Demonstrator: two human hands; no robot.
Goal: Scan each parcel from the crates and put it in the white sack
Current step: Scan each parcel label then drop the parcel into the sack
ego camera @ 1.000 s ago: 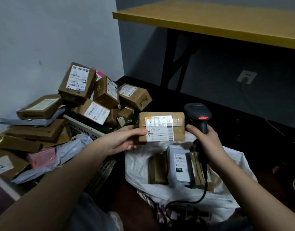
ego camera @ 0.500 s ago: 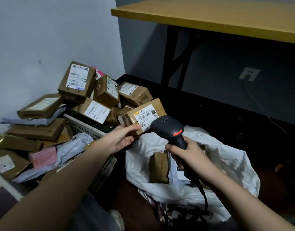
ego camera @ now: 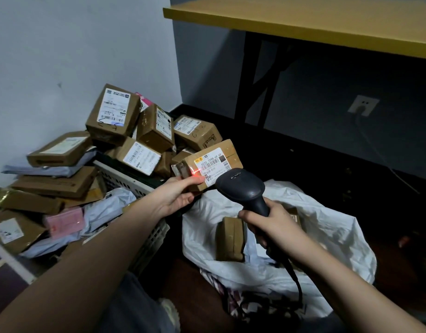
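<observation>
The left hand [ego camera: 176, 197] is curled round the lower left corner of a parcel [ego camera: 213, 163], thumb pinched on the label face. The right hand [ego camera: 271, 228] is wrapped round the grip of a scanner [ego camera: 242, 186], whose head is aimed up and left at the label. The parcel is held above the near edge of the sack [ego camera: 327, 236], just beside the crate [ego camera: 132, 179]. Its long axis is tilted, rising from lower left to upper right, and the label is turned toward the camera. A red scan line is seen on the label's left end, touching the thumb.

One scanner is in view; its cable [ego camera: 297, 280] is trailed down over the sack. One white sack is seen, lying open, with one brown parcel [ego camera: 231, 239] plainly seen inside and others partly hidden behind the hand. One white crate is visible, heaped with boxes: about seven brown boxes are counted in the rear heap [ego camera: 140, 131]. To the left, flat cartons, grey mailers and one pink packet [ego camera: 64, 222] are stacked. A yellow table [ego camera: 315, 22] stands behind.
</observation>
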